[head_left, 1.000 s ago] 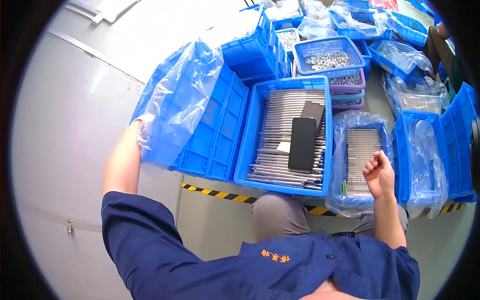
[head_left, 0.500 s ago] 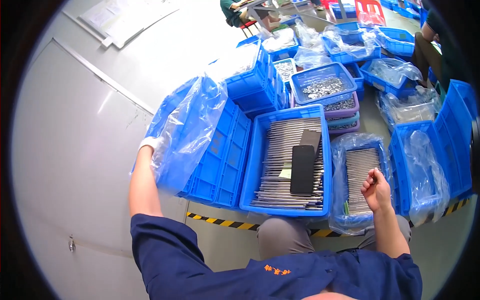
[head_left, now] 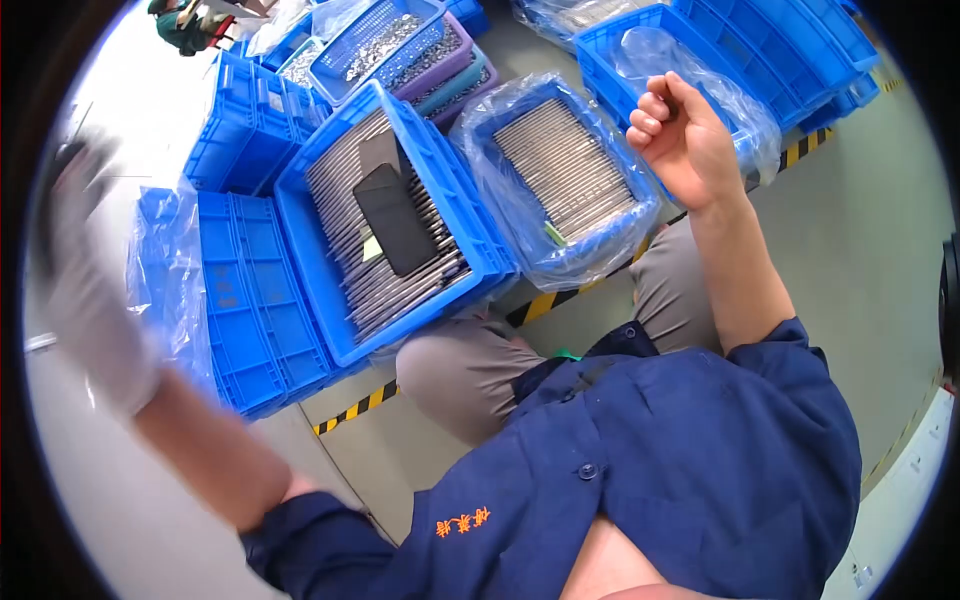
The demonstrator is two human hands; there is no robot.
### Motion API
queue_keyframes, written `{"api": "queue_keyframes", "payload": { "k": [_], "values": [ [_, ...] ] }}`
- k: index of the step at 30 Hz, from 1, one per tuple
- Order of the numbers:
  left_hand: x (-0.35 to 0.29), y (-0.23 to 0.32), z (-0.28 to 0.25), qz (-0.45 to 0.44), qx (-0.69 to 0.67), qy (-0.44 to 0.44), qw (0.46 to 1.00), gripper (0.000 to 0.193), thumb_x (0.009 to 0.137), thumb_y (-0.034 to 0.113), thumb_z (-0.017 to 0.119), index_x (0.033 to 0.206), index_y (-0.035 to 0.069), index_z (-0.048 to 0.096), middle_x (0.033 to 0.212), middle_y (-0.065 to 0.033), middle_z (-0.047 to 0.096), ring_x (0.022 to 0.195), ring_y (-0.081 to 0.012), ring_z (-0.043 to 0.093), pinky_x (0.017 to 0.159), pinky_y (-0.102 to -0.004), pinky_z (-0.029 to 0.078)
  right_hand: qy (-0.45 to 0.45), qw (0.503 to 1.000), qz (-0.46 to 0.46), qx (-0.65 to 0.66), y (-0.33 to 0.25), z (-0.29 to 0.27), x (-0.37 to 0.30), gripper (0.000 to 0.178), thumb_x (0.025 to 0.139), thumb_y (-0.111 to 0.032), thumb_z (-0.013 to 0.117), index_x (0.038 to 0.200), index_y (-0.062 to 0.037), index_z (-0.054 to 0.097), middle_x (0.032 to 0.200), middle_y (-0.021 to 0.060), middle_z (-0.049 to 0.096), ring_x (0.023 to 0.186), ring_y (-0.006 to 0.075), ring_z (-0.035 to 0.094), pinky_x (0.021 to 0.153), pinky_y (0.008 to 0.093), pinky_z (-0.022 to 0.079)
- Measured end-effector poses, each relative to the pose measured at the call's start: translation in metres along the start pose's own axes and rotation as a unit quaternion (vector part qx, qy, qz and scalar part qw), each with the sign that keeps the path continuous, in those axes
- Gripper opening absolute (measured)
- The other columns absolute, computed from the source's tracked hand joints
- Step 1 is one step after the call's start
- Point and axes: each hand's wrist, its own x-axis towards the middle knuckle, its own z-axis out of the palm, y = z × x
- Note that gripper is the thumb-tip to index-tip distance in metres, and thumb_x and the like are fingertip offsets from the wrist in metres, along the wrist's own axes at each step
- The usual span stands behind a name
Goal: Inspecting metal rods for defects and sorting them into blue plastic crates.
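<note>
My left hand [head_left: 85,270], in a pale glove, is raised at the far left, beyond the plastic sheet [head_left: 165,275] that hangs by the blue crates [head_left: 250,310]. Motion smears its fingers. My bare right hand [head_left: 690,150] is held up at the right, above the gap between two crates, with curled fingers; anything inside them is hidden. In front of me a tilted blue crate [head_left: 455,200] holds rows of thin metal rods [head_left: 335,185]. On the rods lie a black phone [head_left: 398,222], a dark flat piece [head_left: 378,152] and a yellowish slip [head_left: 372,247]. More rods [head_left: 565,170] fill a plastic-lined crate [head_left: 590,265] beside it.
Baskets of small metal parts [head_left: 385,45] are stacked at the back, one purple [head_left: 435,65]. At the right stands a blue crate [head_left: 590,55] with crumpled plastic [head_left: 745,135]. Striped tape [head_left: 360,408] runs along the floor. Another person [head_left: 185,28] is at the upper left.
My left hand has let go of the plastic sheet and swung out to the left. The view has turned rightward. My right hand has come up and away from the lined crate.
</note>
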Motion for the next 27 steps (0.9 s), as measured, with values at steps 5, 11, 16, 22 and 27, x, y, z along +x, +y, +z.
{"api": "queue_keyframes", "payload": {
  "k": [5,11,16,22,27],
  "values": [
    [-0.017,0.14,0.193,0.053,-0.294,-0.122,0.947,0.019,0.078,0.009,0.055,0.095,0.003,0.061,0.091,-0.0109,0.063,0.082,-0.0231,0.06,0.076,-0.0311,0.047,0.065,0.997,0.002,0.029,-0.016,-0.007,0.0,0.022,0.091,-0.018,0.046,0.07,-0.0111,0.042,0.057,-0.0045,0.024,0.051,0.0089,0.027,0.049,0.0252,0.026],
    [-0.143,0.192,0.365,-0.145,-0.212,-0.415,0.873,0.038,0.073,0.025,0.061,0.11,0.015,0.056,0.099,-0.0178,0.059,0.089,-0.0353,0.057,0.082,-0.041,0.046,0.038,0.996,-0.065,0.047,-0.055,-0.023,-0.036,0.023,0.095,-0.025,0.042,0.083,-0.007,0.048,0.065,-0.0004,0.036,0.059,0.0103,0.035,0.055,0.0247,0.032],
    [-0.255,0.176,0.463,-0.245,-0.15,-0.518,0.806,0.06,0.069,0.025,0.064,0.125,0.013,0.045,0.117,-0.0227,0.048,0.102,-0.0371,0.053,0.087,-0.0397,0.044,0.093,0.993,-0.064,0.031,-0.077,-0.038,-0.046,0.025,0.096,-0.026,0.037,0.082,-0.0075,0.045,0.064,0.0001,0.035,0.056,0.0105,0.036,0.053,0.0248,0.032],
    [-0.299,0.162,0.506,-0.186,0.0,-0.591,0.785,0.088,0.061,0.026,0.072,0.136,0.009,0.028,0.138,-0.0196,0.028,0.125,-0.0345,0.032,0.097,-0.0453,0.035,0.156,0.987,-0.002,0.034,-0.076,-0.045,-0.033,0.028,0.095,-0.029,0.037,0.078,-0.008,0.042,0.06,0.0011,0.034,0.051,0.012,0.036,0.049,0.0264,0.033],
    [-0.317,0.165,0.526,-0.167,0.008,-0.604,0.779,0.097,0.054,0.031,0.079,0.134,0.011,0.029,0.135,-0.0176,0.03,0.123,-0.0351,0.031,0.093,-0.046,0.036,0.173,0.984,0.032,0.008,-0.071,-0.054,-0.025,0.029,0.094,-0.03,0.04,0.076,-0.0073,0.041,0.06,0.0018,0.036,0.052,0.013,0.038,0.049,0.027,0.033]
  ]
}}
